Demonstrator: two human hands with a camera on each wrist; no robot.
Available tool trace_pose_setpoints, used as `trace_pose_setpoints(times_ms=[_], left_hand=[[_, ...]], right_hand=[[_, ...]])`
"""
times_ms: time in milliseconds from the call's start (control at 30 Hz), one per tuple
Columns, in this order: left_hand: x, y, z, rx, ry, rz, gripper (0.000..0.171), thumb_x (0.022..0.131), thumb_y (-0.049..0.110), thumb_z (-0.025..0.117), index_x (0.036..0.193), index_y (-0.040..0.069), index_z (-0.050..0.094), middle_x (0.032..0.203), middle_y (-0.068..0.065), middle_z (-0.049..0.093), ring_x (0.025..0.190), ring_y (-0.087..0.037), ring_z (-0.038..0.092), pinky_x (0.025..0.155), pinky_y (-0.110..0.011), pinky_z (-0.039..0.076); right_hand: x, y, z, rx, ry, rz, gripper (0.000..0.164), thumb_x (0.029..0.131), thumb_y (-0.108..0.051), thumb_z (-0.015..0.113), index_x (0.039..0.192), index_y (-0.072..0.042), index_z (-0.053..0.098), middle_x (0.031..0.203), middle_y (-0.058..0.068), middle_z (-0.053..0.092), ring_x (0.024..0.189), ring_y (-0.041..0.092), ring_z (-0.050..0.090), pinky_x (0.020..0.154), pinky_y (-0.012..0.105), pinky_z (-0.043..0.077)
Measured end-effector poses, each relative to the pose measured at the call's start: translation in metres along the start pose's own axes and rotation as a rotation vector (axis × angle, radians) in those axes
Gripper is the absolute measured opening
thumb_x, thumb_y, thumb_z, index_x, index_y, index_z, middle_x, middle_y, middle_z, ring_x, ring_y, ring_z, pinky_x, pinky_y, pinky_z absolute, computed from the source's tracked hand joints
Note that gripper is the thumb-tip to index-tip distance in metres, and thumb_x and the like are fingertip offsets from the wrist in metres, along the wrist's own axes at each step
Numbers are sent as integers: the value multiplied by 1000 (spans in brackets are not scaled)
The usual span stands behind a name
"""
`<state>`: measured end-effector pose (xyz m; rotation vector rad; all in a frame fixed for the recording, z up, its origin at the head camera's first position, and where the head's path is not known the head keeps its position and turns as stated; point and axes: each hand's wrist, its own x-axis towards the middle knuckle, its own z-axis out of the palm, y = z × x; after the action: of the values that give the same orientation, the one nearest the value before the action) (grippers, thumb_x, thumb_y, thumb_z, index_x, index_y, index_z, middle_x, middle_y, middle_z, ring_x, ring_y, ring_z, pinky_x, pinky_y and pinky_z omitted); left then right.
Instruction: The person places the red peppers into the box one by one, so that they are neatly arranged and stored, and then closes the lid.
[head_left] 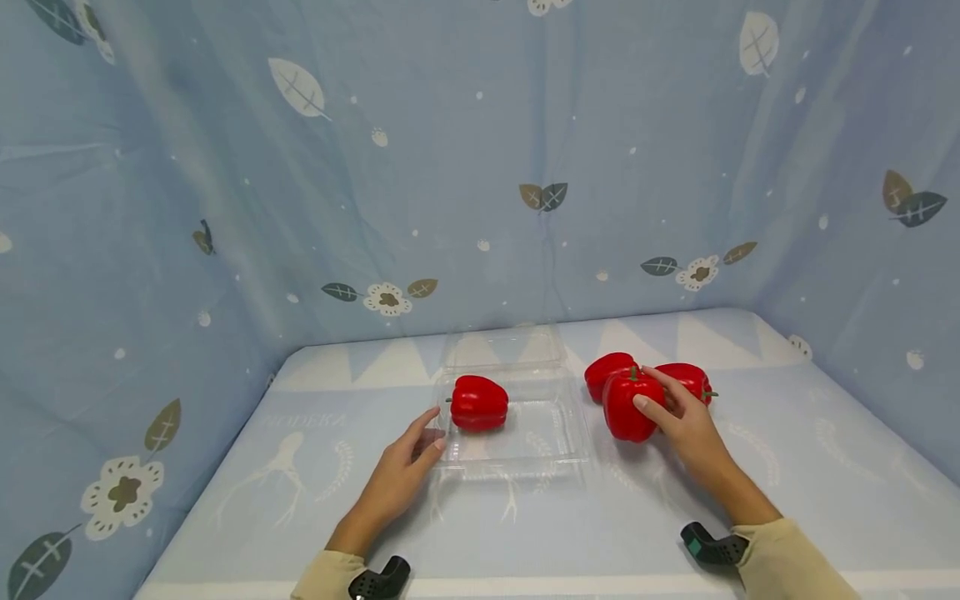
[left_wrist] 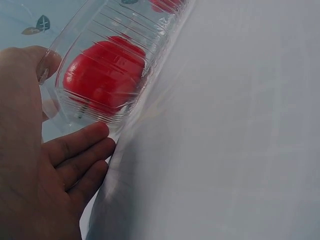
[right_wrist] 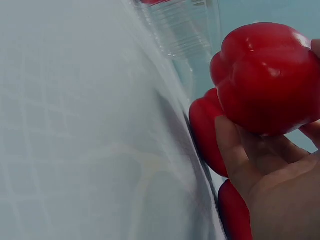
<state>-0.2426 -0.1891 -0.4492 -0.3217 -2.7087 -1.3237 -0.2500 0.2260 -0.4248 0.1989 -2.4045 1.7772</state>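
Note:
My right hand (head_left: pixel 686 429) grips a red bell pepper (head_left: pixel 628 408) between thumb and fingers, its green stem upward. In the right wrist view, this pepper (right_wrist: pixel 265 80) is raised above another red pepper (right_wrist: pixel 205 132). Two more peppers lie close behind my hand, one on the left (head_left: pixel 606 373) and one on the right (head_left: pixel 686 379). My left hand (head_left: pixel 401 471) is at the left edge of a clear plastic container (head_left: pixel 525 450), thumb and fingertips at the rim. Inside the container's left part, a red pepper (head_left: pixel 478 404) lies on its side, stem to the left.
The container's clear lid (head_left: pixel 502 348) is hinged open toward the back. A pale patterned cloth covers the table (head_left: pixel 285 517). Blue curtains (head_left: pixel 465 167) with leaf and flower prints surround the back and sides.

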Motion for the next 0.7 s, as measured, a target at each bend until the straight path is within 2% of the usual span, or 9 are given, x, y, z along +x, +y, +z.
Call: trace_pose_setpoints(times_ms=[233,467,700], left_hand=[[1,1,1,-3,-2,-8,54,103,30,57,154,25,40,126,-5,66,117,-26,61,104,-52,45],[2,0,1,6,-10,-19,54,103,32,57,154,25,40,127,-5,66,118,-27,61,104,-53,45],[0,2,0,3,0,-8,54,103,31,58,153,24,41,125,-5,66,117,-27,61,103,-52,46]], right_hand=[[-1,0,1,64,-26,10,73,99,-37,64,160,-21,27,154,16,35,133,37,41,88,30,55],[0,1,4,134,-26,17,69,98,-32,66,158,-19,33,150,19,38,129,36,43,87,33,56],[1,0,6,91,-33,-6,74,96,-29,69,158,-17,30,153,20,34,132,40,39,87,30,56]])
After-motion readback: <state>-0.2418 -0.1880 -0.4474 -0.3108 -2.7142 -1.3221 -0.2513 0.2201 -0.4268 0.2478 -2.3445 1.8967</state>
